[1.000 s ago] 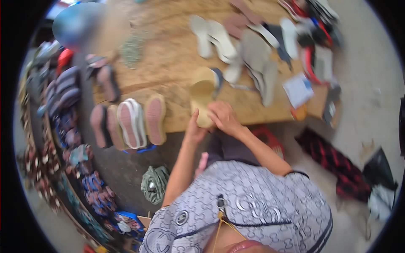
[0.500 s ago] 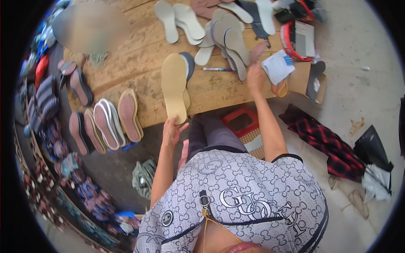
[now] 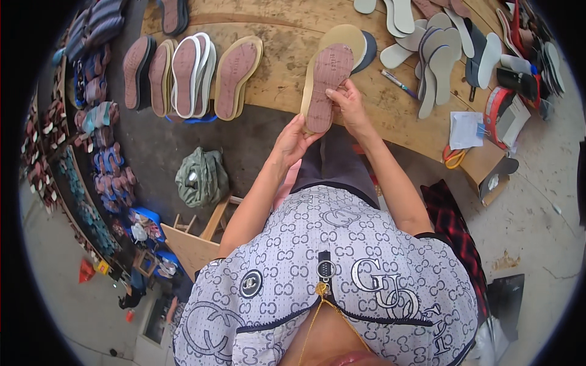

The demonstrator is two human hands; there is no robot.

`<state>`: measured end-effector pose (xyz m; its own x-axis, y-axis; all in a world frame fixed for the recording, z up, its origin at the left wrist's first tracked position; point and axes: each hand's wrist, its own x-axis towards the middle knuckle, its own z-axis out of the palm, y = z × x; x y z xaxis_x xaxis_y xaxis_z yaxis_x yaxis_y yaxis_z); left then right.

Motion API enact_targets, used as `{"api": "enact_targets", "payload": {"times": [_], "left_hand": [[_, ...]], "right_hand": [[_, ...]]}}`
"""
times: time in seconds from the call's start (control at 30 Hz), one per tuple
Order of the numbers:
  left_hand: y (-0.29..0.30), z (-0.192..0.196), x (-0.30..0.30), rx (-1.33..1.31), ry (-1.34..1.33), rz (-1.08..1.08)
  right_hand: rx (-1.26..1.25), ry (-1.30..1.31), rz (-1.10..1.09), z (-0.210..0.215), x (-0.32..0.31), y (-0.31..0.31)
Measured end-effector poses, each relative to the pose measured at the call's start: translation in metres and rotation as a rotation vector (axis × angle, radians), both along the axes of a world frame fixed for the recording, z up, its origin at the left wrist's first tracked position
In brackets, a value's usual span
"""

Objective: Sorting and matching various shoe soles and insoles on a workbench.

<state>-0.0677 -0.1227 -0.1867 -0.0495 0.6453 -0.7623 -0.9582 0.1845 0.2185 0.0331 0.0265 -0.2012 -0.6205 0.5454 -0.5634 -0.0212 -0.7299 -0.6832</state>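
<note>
My left hand is closed on the heel end of a tan shoe sole, just off the table's front edge. A pink insole lies over that sole, its edges nearly lined up with the tan rim. My right hand grips the insole's right side, thumb on top. Behind them, more tan soles and a dark blue-grey sole rest on the wooden table. To the right a marker pen lies beside a fanned pile of grey insoles.
Pink-topped soles stand in a row along the left front edge. Paper, orange-handled scissors and a cardboard box are at the right corner. A green cloth bundle sits below; racks of footwear line the left.
My right hand has come from beside the grey insoles back to my left hand, bringing the pink insole onto the tan sole. The whole view has shifted toward the left.
</note>
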Motion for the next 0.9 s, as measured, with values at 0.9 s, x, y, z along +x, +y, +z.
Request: {"api": "enact_targets", "payload": {"times": [0.9], "left_hand": [[-0.004,0.007,-0.005,-0.045,0.233,-0.117]], "right_hand": [[0.489,-0.254,0.138,0.010,-0.001,-0.020]]}}
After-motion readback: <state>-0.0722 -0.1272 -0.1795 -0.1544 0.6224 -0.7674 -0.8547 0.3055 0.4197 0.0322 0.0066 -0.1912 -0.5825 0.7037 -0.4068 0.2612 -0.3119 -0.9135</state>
